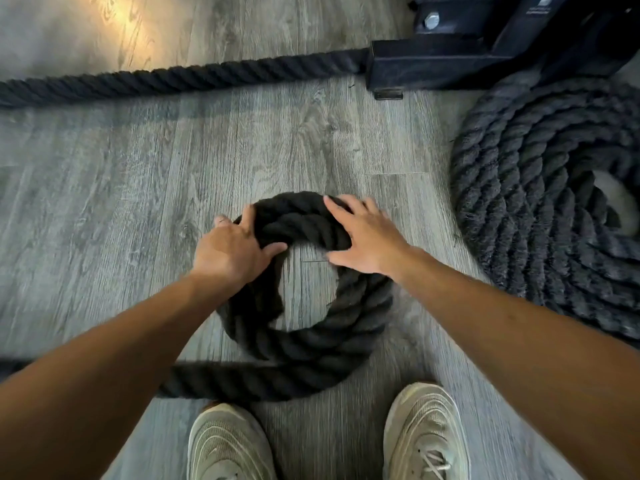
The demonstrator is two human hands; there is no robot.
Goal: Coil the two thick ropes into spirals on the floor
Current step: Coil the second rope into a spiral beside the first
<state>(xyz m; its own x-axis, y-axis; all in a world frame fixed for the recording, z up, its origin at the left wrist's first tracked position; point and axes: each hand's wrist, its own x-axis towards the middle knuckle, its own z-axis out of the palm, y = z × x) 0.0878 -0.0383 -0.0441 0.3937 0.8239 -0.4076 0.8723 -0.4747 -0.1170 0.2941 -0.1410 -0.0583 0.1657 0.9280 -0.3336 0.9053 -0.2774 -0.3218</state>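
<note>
Coiling 2nd thick black twisted rope [311, 327]: left hand [232, 252] clamped on ring, right hand [363, 237] spread flat atop. Finished big grey-black rope spiral [540, 188] at floor's right edge. Next: tail to be fed round.

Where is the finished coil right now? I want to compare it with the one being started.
In the head view the finished coil lies on the floor at far right, beside the black metal base, right of the right hand.
</note>
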